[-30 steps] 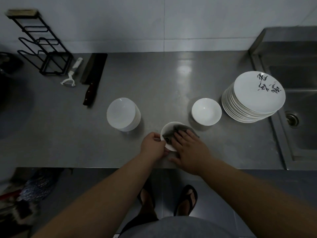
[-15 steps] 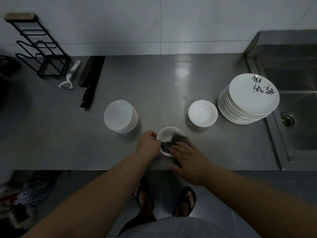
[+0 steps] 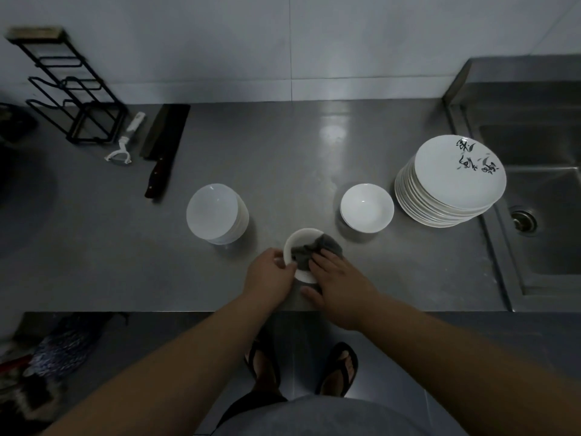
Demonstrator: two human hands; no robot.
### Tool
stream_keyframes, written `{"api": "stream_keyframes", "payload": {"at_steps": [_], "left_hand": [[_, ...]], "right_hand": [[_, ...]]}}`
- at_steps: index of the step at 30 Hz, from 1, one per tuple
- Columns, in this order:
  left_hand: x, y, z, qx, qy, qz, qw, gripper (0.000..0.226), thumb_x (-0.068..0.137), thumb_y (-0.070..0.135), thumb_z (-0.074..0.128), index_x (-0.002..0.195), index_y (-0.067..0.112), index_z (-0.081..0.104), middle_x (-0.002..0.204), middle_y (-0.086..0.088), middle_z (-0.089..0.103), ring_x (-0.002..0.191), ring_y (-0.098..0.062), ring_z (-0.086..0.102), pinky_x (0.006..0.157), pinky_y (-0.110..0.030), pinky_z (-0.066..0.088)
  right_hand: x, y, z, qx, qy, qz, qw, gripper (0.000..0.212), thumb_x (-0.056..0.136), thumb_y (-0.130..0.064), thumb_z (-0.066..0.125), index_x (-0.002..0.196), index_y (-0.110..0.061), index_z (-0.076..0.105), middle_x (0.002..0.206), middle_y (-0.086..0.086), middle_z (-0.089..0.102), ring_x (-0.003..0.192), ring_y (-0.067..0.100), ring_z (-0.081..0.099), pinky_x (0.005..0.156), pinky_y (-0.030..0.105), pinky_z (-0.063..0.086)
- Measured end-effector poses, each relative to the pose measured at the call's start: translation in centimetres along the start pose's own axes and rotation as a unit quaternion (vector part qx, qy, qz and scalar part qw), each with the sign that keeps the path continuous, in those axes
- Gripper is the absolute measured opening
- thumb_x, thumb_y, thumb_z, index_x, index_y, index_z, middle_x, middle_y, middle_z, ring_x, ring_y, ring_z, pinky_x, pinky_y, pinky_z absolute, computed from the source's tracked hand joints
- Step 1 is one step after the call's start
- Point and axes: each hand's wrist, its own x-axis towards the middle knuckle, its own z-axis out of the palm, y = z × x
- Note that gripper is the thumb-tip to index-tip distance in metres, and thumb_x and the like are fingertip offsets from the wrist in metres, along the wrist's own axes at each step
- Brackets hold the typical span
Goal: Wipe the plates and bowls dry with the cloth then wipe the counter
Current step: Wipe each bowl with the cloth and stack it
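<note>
The person was drying a small white bowl (image 3: 301,245) near the front edge of the steel counter (image 3: 283,158). The left hand (image 3: 269,275) held the bowl by its left rim, with the fingers curled round the edge. The right hand (image 3: 338,283) pressed a grey cloth (image 3: 314,248) down into the bowl, and its fingers looked mostly straight on top of the cloth, not curled round it. This looked like the bowl-wiping step, with more still to do. Just to the right stood one more bowl (image 3: 367,207), open side up, and it was probably waiting for its turn. To the left was a stack of bowls (image 3: 217,214), which may be the dry ones, but I cannot tell. The stack of plates (image 3: 451,180) sat by the sink (image 3: 540,196), and the top plate had dark marks painted on it. Next, the person would likely need to rub the cloth all round the inside, then turn the bowl to reach the outside. The left hand would have to hold it tight so it did not slip off the edge. The bowl was round, so it had no long side. Its open mouth faced up, tipped a little towards the person.
</note>
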Motion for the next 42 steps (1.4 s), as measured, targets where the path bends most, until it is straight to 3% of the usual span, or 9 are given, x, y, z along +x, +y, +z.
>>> {"api": "stream_keyframes", "payload": {"at_steps": [5,9,13,16,24,29,33,38,42], "left_hand": [[0.9,0.5,-0.5,0.047,-0.022,0.03,0.998,0.016,0.09,0.015,0.058,0.099,0.016,0.071,0.091,0.0,0.068,0.085,-0.021,0.061,0.072,-0.03,0.044],[4.9,2.2,-1.7,0.146,-0.118,0.09,0.978,0.015,0.087,0.012,0.062,0.097,0.016,0.073,0.099,-0.01,0.072,0.095,-0.031,0.067,0.078,-0.033,0.052],[4.7,2.6,-1.8,0.115,-0.031,0.086,0.989,0.02,0.095,0.018,0.059,0.11,0.014,0.072,0.108,-0.009,0.071,0.099,-0.028,0.064,0.082,-0.031,0.047],[2.1,1.0,-1.3,0.075,0.008,0.054,0.996,0.024,0.094,0.034,0.064,0.111,0.017,0.067,0.103,-0.002,0.068,0.095,-0.022,0.063,0.081,-0.032,0.048],[3.4,0.8,-2.2,0.108,-0.126,0.113,0.98,0.015,0.09,0.01,0.061,0.098,0.019,0.071,0.081,0.002,0.066,0.076,-0.017,0.061,0.062,-0.022,0.041],[4.6,1.6,-3.3,0.083,-0.126,0.092,0.984,0.026,0.091,0.023,0.07,0.116,0.019,0.069,0.099,0.001,0.071,0.091,-0.019,0.068,0.08,-0.031,0.054],[2.0,0.1,-1.8,-0.011,-0.066,0.001,0.998,0.018,0.087,0.022,0.072,0.103,0.025,0.066,0.09,0.005,0.071,0.086,-0.021,0.071,0.078,-0.048,0.062],[1.3,1.0,-2.0,-0.022,-0.066,-0.035,0.997,0.021,0.083,0.013,0.062,0.101,0.023,0.067,0.083,0.005,0.065,0.082,-0.024,0.066,0.072,-0.042,0.061],[2.3,2.8,-2.9,-0.107,-0.08,-0.088,0.987,0.028,0.065,0.014,0.064,0.092,0.023,0.065,0.097,-0.01,0.068,0.091,-0.039,0.069,0.071,-0.059,0.062]], "right_hand": [[0.0,2.2,-0.2,-0.08,-0.017,-0.108,0.991,0.08,0.095,-0.067,0.023,0.149,-0.014,0.053,0.153,0.007,0.052,0.144,0.026,0.045,0.114,0.043,0.035],[1.1,5.2,-0.4,-0.164,-0.035,-0.11,0.98,0.083,0.097,-0.07,0.03,0.156,-0.013,0.043,0.161,0.006,0.041,0.154,0.022,0.028,0.126,0.051,0.019],[0.6,2.4,-0.1,-0.095,-0.05,-0.066,0.992,0.095,0.094,-0.076,0.017,0.161,-0.01,0.027,0.168,0.009,0.026,0.159,0.024,0.008,0.128,0.05,0.006],[0.0,0.9,0.0,-0.042,-0.065,-0.043,0.996,0.1,0.09,-0.076,0.007,0.162,-0.01,0.023,0.169,0.01,0.022,0.159,0.024,0.006,0.129,0.042,0.0],[1.6,4.1,-0.6,-0.147,-0.021,-0.181,0.972,0.085,0.097,-0.069,0.028,0.153,-0.008,0.046,0.159,0.009,0.044,0.153,0.023,0.031,0.126,0.041,0.007],[2.2,3.8,-0.4,-0.12,0.0,-0.148,0.982,0.085,0.096,-0.067,0.037,0.159,-0.009,0.035,0.166,0.009,0.032,0.157,0.022,0.014,0.129,0.038,0.001],[1.4,2.3,0.7,-0.122,0.041,-0.107,0.986,0.087,0.095,-0.07,0.035,0.152,-0.006,0.045,0.158,0.012,0.045,0.152,0.026,0.031,0.124,0.049,0.019],[2.0,3.9,0.5,-0.116,0.071,-0.13,0.982,0.075,0.098,-0.063,0.04,0.145,-0.007,0.056,0.152,0.01,0.054,0.148,0.027,0.04,0.122,0.047,0.033],[1.7,3.9,-0.3,-0.069,0.154,-0.102,0.98,0.04,0.1,-0.042,0.049,0.108,-0.009,0.071,0.112,0.012,0.068,0.106,0.03,0.063,0.095,0.042,0.053]]}}
